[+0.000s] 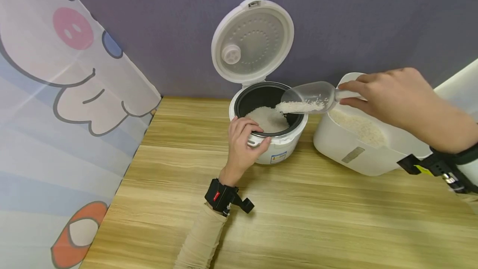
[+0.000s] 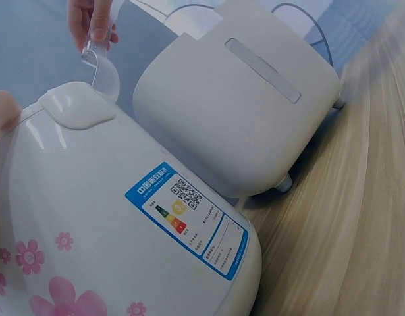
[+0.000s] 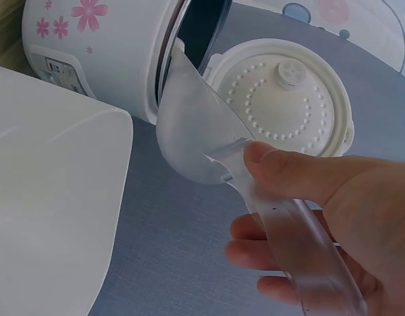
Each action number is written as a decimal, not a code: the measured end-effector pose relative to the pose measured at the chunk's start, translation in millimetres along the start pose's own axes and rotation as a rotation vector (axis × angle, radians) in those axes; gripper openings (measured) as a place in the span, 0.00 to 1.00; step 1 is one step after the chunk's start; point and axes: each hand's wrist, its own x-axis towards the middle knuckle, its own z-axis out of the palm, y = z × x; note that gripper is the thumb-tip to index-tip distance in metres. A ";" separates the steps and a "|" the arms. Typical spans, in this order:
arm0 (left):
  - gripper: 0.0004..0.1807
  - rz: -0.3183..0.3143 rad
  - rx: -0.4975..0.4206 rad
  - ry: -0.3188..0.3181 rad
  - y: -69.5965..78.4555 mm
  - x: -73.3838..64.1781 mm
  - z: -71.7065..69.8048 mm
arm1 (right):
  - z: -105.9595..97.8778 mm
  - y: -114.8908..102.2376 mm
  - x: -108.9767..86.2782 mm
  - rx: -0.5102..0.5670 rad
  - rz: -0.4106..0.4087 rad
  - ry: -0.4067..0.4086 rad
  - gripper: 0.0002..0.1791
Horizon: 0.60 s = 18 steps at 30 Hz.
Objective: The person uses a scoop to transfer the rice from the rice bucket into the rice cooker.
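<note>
A white rice cooker (image 1: 298, 138) stands with its lid (image 1: 263, 47) raised, and rice (image 1: 269, 121) lies heaped in its dark inner pot (image 1: 248, 99). My left hand (image 1: 242, 142) grips the cooker's near left rim, fingers over the edge and thumb on the outer wall. By its handle, my right hand (image 1: 392, 96) holds a clear plastic scoop (image 1: 322, 88). The scoop tilts over the pot's right side, with rice still in it and grains at its lip. In the right wrist view the scoop (image 3: 195, 131) reaches into the cooker's mouth.
Just right of the cooker, below my right hand, stands a white rice bin (image 1: 336, 146) holding more rice (image 1: 362, 128). Both stand on a wood-grain table (image 1: 179, 177) against a grey-purple backing (image 1: 160, 32). A cartoon-printed curtain (image 1: 33, 144) hangs along the left side.
</note>
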 end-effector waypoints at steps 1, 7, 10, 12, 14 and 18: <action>0.19 -0.002 -0.002 -0.001 -0.2 -0.1 0.0 | 0.2 -0.7 -0.2 -0.007 -0.010 0.015 0.49; 0.19 -0.003 0.003 -0.006 0.4 -0.5 -0.8 | -0.5 -6.5 -1.3 -0.028 -0.060 0.062 0.44; 0.18 -0.002 0.006 -0.006 0.7 -0.4 -1.3 | 0.6 -9.3 -1.0 -0.036 -0.094 0.098 0.40; 0.18 -0.004 0.005 -0.007 1.0 -0.4 -1.5 | 1.8 -10.7 -0.6 -0.042 -0.117 0.129 0.38; 0.18 -0.008 0.003 -0.009 1.1 -0.5 -1.7 | 2.9 -12.0 -0.4 -0.052 -0.136 0.153 0.36; 0.18 -0.014 0.002 -0.011 0.9 -0.8 -1.8 | 4.4 -14.0 -1.2 -0.099 -0.177 0.165 0.32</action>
